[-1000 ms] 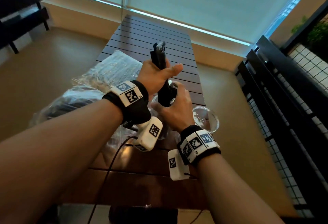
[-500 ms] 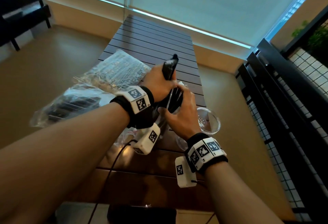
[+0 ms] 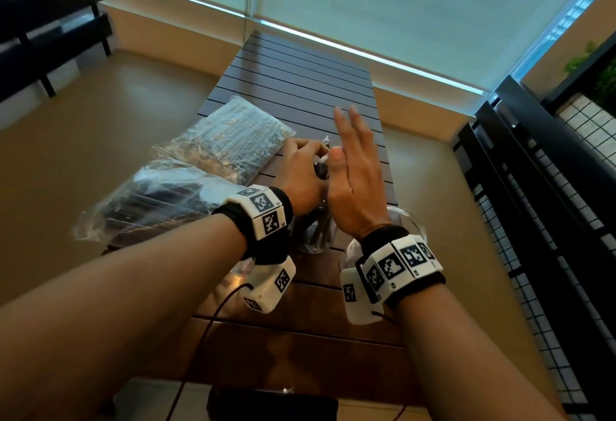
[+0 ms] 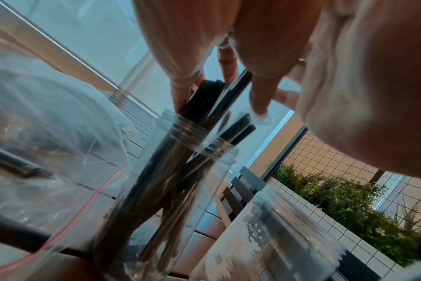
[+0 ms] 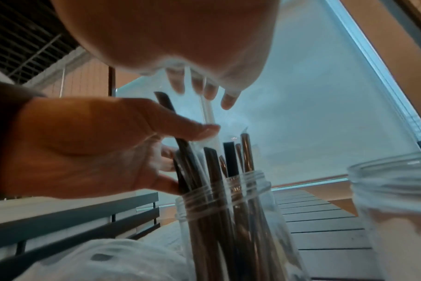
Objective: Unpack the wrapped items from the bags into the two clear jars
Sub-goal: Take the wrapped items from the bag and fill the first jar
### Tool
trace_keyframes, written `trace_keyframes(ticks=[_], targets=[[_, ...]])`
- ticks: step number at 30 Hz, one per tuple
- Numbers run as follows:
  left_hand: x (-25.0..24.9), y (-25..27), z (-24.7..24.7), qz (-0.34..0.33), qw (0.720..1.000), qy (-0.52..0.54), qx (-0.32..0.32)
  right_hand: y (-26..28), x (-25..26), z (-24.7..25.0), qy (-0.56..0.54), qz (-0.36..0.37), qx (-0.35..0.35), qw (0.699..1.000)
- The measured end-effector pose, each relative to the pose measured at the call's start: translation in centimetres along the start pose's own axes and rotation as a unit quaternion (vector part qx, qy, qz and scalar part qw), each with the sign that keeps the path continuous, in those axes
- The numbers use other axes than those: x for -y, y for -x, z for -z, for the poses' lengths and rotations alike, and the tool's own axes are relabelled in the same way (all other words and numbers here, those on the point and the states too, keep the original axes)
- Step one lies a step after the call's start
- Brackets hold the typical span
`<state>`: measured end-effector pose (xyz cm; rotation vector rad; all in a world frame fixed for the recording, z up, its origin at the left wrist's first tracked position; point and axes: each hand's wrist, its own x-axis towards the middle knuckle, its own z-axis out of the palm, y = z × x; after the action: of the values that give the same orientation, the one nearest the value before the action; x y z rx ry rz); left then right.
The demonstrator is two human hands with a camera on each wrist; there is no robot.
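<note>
arms bare | black wristbands (image 3: 266,240) | white marker-tagged blocks (image 3: 265,209) | black cable (image 3: 213,320)

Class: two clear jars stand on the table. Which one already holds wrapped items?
The left jar, under the left hand, is packed with upright dark wrapped items. The right jar beside it shows none inside.

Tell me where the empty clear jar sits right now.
In the head view the empty jar stands on the slatted table, right of the filled jar, partly behind the right hand.

Second jar (image 3: 408,224) mostly behind the right hand (image 3: 358,184) (fingertips blurred), its base cut off at both wrist views' edges
</note>
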<state>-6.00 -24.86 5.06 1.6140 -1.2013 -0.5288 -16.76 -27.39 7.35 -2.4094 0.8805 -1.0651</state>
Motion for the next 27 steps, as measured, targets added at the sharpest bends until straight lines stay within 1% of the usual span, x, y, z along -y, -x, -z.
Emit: trace_keyframes(ticks=[2, 3, 4, 6, 7, 8, 10, 12, 13, 15, 17, 18, 19, 21, 23, 24, 25, 27], targets=[[0.0, 0.4, 0.0, -0.018, 1.000, -0.001, 0.007, -0.2, -0.7, -0.3, 0.046, -0.022, 0.066, 0.997], [0.1, 0.7, 0.0, -0.019, 1.000, 0.003, 0.006, -0.2, -1.0, -0.4, 0.054, -0.036, 0.080, 0.995], [0.2, 0.9, 0.2, -0.016, 1.000, 0.012, 0.005, -0.1, -1.3, -0.3, 0.056, -0.046, 0.077, 0.994], [0.5, 1.1, 0.6, -0.014, 0.999, 0.030, 0.012, -0.4, -1.6, -0.1, 0.063, -0.041, 0.035, 0.997], [0.7, 1.1, 0.9, -0.014, 0.999, 0.032, 0.019, -0.6, -1.7, -0.1, 0.077, -0.038, 0.019, 0.996], [0.9, 1.1, 1.0, -0.016, 0.999, 0.032, 0.025, -0.9, -1.8, -0.2, 0.100, -0.040, 0.018, 0.994], [1.0, 1.0, 1.1, -0.024, 0.998, 0.042, 0.027, -1.3, -2.6, -0.9, 0.136, -0.074, 0.060, 0.986], [0.7, 0.8, 1.1, -0.031, 0.997, 0.070, 0.023, -1.4, -3.9, -1.5, 0.117, -0.123, 0.104, 0.980], [0.5, 0.8, 1.2, -0.034, 0.996, 0.081, 0.016, -1.4, -4.4, -1.7, 0.093, -0.136, 0.101, 0.981], [0.3, 0.7, 1.5, -0.037, 0.996, 0.076, -0.021, -0.9, -4.9, -1.8, 0.052, -0.145, 0.058, 0.986], [0.6, 0.5, 1.8, -0.023, 0.997, 0.039, -0.057, -0.6, -5.0, -2.0, 0.032, -0.157, 0.023, 0.987], [0.8, 0.3, 1.9, -0.007, 0.998, 0.021, -0.058, -0.4, -5.0, -2.0, 0.026, -0.159, 0.016, 0.987], [1.2, 0.2, 1.9, 0.017, 0.999, 0.004, -0.042, -0.3, -5.0, -2.1, 0.024, -0.152, 0.013, 0.988], [2.1, -0.1, 1.8, 0.068, 0.996, -0.057, 0.027, -0.3, -4.9, -2.1, 0.032, -0.110, 0.023, 0.993], [2.8, -0.1, 1.5, 0.093, 0.984, -0.122, 0.095, -0.3, -5.1, -2.5, 0.062, -0.083, 0.063, 0.993], [3.0, 0.0, 1.3, 0.103, 0.980, -0.129, 0.111, -0.3, -5.2, -2.8, 0.080, -0.085, 0.081, 0.990], [3.1, 0.1, 1.2, 0.116, 0.978, -0.121, 0.121, -0.3, -5.4, -3.0, 0.093, -0.090, 0.084, 0.988], [2.9, 0.1, 1.1, 0.143, 0.976, -0.091, 0.138, -0.5, -5.5, -3.3, 0.095, -0.101, 0.049, 0.989]])
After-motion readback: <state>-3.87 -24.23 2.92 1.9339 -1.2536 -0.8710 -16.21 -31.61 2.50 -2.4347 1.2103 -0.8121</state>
